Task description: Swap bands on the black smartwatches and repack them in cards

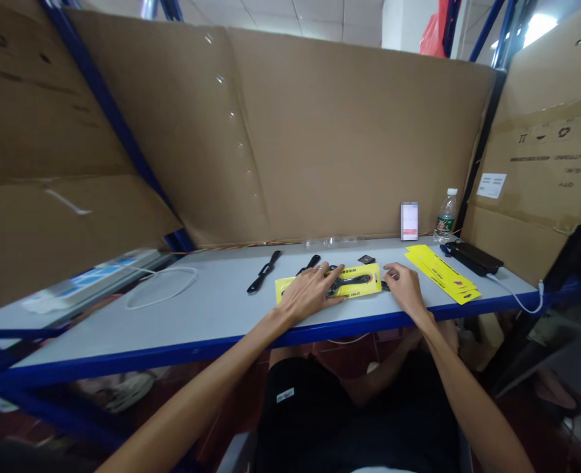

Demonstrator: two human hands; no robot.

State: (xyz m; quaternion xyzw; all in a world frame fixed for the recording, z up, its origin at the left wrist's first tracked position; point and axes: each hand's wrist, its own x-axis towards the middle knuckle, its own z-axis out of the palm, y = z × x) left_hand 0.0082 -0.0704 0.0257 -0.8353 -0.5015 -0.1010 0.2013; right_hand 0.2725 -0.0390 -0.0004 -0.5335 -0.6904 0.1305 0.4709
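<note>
A yellow card package (375, 281) with a black tool under clear plastic lies on the table near its front edge. My left hand (313, 289) rests flat on the package with its fingers spread. Just past the package's right end is my right hand (403, 284), its fingers bent together near a small dark piece; whether it grips that piece is hard to tell. To the left lies a loose black tool (265, 270), and another black tool (312, 261) shows partly behind my left hand. A small dark square (367, 259) lies behind the package.
Yellow cards (443, 274) lie at the right, beside a black case (472, 258) with a white cable. A bottle (445, 217) and a phone (409, 221) stand at the back. A white cable (186, 282) curls at the left. Cardboard (359, 144) walls surround the table (172, 328).
</note>
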